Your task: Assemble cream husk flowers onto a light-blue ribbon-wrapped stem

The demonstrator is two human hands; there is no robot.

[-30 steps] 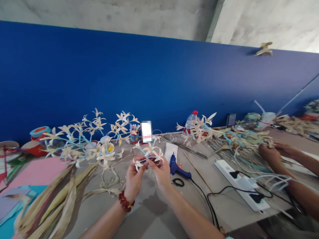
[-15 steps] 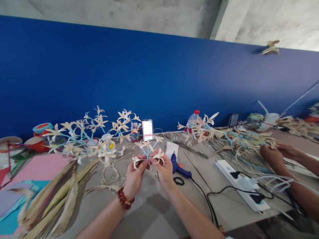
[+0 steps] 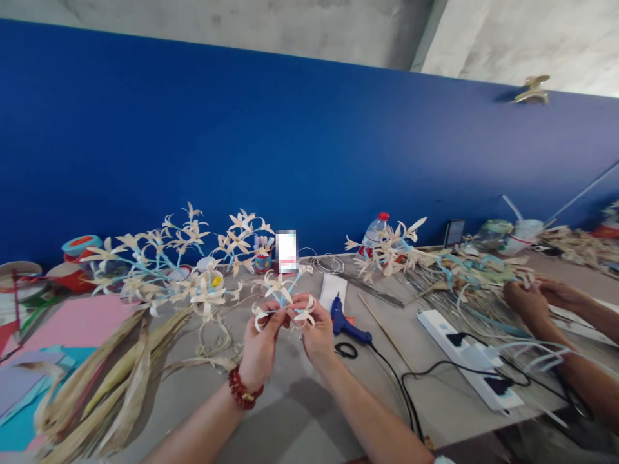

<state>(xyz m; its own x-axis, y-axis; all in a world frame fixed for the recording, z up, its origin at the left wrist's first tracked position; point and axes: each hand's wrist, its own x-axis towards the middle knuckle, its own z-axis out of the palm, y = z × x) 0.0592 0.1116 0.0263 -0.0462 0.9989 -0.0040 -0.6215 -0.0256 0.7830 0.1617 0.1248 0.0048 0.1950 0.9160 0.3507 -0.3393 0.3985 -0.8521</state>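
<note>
Both hands come together around a spray of handmade flowers, cream petals on pale-blue wrapped stems. My left hand, with a red bead bracelet at its wrist, pinches the stems from the left. From the right, my right hand closes its fingers on the same stems. Several blossoms stick out above and beside the fingers; the exact grip points are partly hidden. A blue glue gun lies just right of my right hand, beside a black ring-shaped item.
Finished-looking flower sprays stand at left, another at right before a bottle. Dried husks and coloured paper lie at left. A power strip with cables sits at right, near another person's hands.
The flower spray in my hands has tilted and shifted slightly to the left. My fingers have moved a little along its stems. The other person's hands have barely moved.
</note>
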